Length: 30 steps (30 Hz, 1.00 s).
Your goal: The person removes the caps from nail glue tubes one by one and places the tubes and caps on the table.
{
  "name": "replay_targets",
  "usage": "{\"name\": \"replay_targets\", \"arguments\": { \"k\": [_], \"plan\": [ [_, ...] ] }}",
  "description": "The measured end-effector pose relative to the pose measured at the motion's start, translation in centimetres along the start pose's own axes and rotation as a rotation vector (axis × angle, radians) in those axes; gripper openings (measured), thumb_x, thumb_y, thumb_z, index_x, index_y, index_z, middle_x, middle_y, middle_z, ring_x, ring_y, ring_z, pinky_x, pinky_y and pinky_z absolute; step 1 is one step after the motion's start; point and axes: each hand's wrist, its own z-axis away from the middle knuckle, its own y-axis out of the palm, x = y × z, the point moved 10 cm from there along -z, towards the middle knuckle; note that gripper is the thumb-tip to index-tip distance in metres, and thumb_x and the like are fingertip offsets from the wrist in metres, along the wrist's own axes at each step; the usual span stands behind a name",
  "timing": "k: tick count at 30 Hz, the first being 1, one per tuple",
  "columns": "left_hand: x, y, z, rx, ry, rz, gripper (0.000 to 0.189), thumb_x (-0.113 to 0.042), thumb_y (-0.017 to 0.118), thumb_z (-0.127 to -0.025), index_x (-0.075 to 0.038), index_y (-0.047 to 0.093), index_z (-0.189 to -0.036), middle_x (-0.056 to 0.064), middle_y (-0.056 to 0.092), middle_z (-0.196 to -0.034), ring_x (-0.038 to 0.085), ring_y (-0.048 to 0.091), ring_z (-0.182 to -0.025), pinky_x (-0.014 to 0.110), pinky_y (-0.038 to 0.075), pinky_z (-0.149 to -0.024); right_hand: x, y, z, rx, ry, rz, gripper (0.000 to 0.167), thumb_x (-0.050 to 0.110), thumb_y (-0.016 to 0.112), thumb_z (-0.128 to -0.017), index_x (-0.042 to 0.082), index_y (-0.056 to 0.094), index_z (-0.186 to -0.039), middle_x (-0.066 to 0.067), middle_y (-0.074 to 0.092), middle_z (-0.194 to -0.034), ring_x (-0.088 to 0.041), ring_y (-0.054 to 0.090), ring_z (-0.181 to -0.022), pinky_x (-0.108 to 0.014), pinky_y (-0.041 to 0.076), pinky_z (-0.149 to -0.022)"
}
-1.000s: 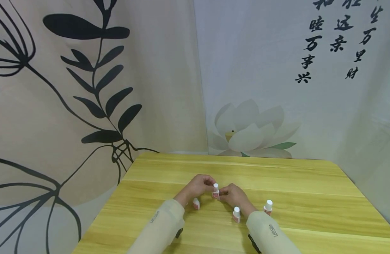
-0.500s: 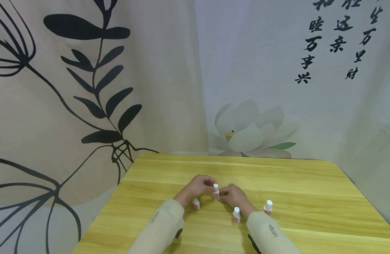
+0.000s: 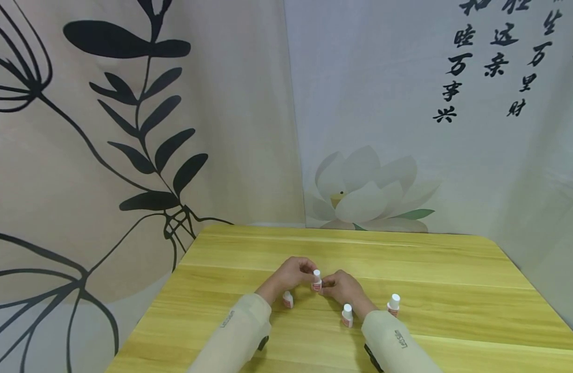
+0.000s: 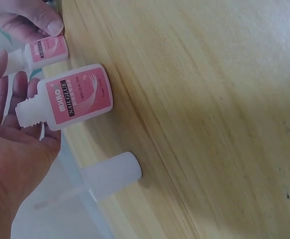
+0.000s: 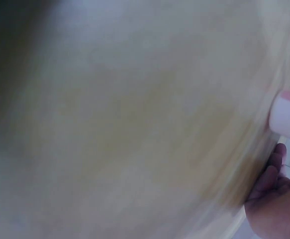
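Note:
A small white nail glue bottle point(image 3: 316, 285) with a pink label is between both hands, upright and close over the table. My left hand point(image 3: 290, 273) has its thumb and fingertips at the white cap end. Low on its body, my right hand point(image 3: 346, 288) pinches it; the left wrist view shows that thumb by the label's bottom edge. Nearer the left wrist stands an uncapped nail glue bottle point(image 4: 80, 97), its threaded neck bare. Beside it a white brush cap point(image 4: 115, 174) rests with its brush pointing up; the left forearm hides it in the head view.
Two more capped bottles stand by the right forearm, one bottle point(image 3: 347, 315) on its inner side and another bottle point(image 3: 394, 304) on its outer side. The wooden table point(image 3: 230, 248) backs onto a printed curtain point(image 3: 249, 129).

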Motion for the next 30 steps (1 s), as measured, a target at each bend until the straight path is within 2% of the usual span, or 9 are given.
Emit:
{"name": "replay_targets", "arguments": {
  "k": [8, 20, 30],
  "plan": [
    [-0.02, -0.21, 0.1, 0.01, -0.003, -0.008, 0.015, -0.011, 0.074, -0.089, -0.009, 0.071, -0.103, 0.0, 0.066, -0.094, 0.014, 0.057, -0.089, 0.035, 0.047, -0.085, -0.05, 0.1, -0.08, 0.0, -0.008, 0.006, 0.009, 0.021, 0.075, -0.089, 0.022, 0.08, -0.096, 0.008, 0.074, -0.093, -0.011, 0.057, -0.081, -0.036, 0.046, -0.074],
    [0.35, -0.01, -0.04, 0.018, -0.011, -0.004, 0.012, -0.014, 0.075, -0.089, -0.012, 0.07, -0.1, -0.003, 0.066, -0.093, 0.015, 0.059, -0.091, 0.038, 0.047, -0.088, -0.07, 0.13, -0.12, 0.0, -0.007, 0.0, 0.009, 0.026, 0.075, -0.089, 0.023, 0.08, -0.096, 0.008, 0.075, -0.093, -0.01, 0.06, -0.084, -0.038, 0.048, -0.077],
    [0.1, -0.14, 0.04, 0.022, -0.005, -0.018, 0.017, -0.013, 0.075, -0.088, -0.01, 0.07, -0.104, -0.001, 0.066, -0.092, 0.014, 0.058, -0.088, 0.035, 0.046, -0.085, -0.16, 0.21, -0.09, 0.007, 0.002, 0.003, 0.009, 0.021, 0.075, -0.089, 0.022, 0.08, -0.096, 0.008, 0.074, -0.093, -0.011, 0.058, -0.083, -0.037, 0.047, -0.076]
  ]
}}
